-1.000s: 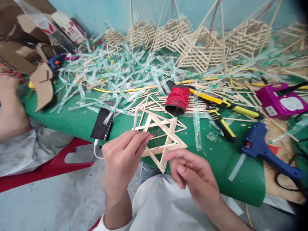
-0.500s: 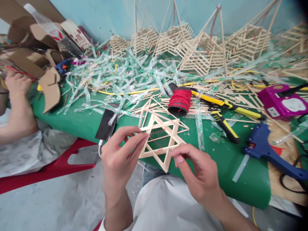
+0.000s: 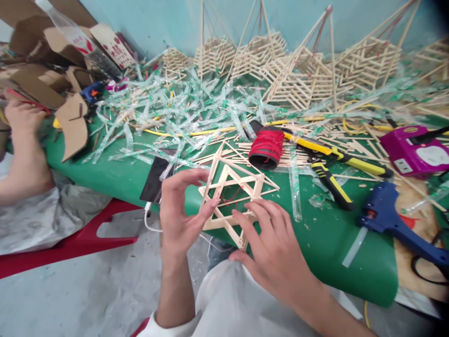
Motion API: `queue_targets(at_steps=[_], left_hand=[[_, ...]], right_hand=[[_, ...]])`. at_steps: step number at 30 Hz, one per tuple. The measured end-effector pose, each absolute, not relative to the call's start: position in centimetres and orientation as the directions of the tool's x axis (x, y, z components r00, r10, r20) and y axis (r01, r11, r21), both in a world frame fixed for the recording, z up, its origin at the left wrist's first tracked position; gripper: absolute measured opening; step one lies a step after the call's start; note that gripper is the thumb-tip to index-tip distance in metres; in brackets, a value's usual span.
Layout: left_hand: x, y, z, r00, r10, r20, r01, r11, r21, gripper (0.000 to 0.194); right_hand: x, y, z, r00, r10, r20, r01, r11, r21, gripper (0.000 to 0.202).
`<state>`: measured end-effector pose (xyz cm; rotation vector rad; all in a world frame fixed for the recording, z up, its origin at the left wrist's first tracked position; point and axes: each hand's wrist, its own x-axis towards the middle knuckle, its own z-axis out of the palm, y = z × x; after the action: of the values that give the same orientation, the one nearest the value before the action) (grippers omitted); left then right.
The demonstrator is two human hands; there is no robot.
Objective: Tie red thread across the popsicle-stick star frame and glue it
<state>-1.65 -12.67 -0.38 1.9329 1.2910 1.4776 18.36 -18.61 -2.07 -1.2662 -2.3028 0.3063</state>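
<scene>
A star-shaped frame of pale wooden sticks (image 3: 242, 179) lies at the near edge of the green table (image 3: 315, 252), with thin red string across its middle. My left hand (image 3: 184, 210) is at the frame's left side, thumb and fingers curved apart around its edge. On the near right side of the frame rests my right hand (image 3: 268, 234), its fingers spread, fingertips over the lower bar and thumb below. Just behind the frame stands a spool of red string (image 3: 267, 147). A dark phone (image 3: 154, 180) with a white cable lies left of my left hand.
Pliers (image 3: 331, 185), a blue glue gun (image 3: 384, 206) and a purple device (image 3: 414, 150) lie right. Plastic strips (image 3: 196, 112) and loose sticks cover the middle; stick structures (image 3: 305, 79) stand behind. Another person's hand (image 3: 26, 114) is at far left.
Both hands have loosened their pinches. The left fingers have opened around the frame's left side, and the right hand has spread over the lower part. The view has shifted slightly.
</scene>
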Motion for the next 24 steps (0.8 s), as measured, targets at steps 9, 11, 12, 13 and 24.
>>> queue_targets(at_steps=[9,11,12,13,24], left_hand=[[-4.6,-11.9,-3.7,0.285,0.926,0.247,0.454,-0.357,0.816,0.051],[-4.8,-12.3,-4.0,0.294,0.923,0.250,0.448,-0.364,0.817,0.045],[-4.8,-12.4,-4.0,0.291,0.924,0.250,0.447,-0.362,0.818,0.043],[-4.8,-12.5,-4.0,0.291,0.924,0.249,0.452,-0.362,0.815,0.044],[-4.9,-12.2,-4.2,0.328,0.909,0.257,0.529,-0.402,0.747,0.089]], right_hand=[[17.6,-18.2,-3.3,-0.397,0.825,0.402,0.738,0.547,-0.395,0.039],[17.6,-17.8,-3.3,-0.365,0.821,0.439,0.739,0.542,-0.400,0.035],[17.5,-17.7,-3.3,-0.352,0.819,0.452,0.740,0.540,-0.402,0.033],[17.3,-17.5,-3.3,-0.342,0.819,0.461,0.742,0.536,-0.403,0.033],[15.1,-15.6,-4.4,-0.188,0.817,0.546,0.765,0.470,-0.440,0.028]])
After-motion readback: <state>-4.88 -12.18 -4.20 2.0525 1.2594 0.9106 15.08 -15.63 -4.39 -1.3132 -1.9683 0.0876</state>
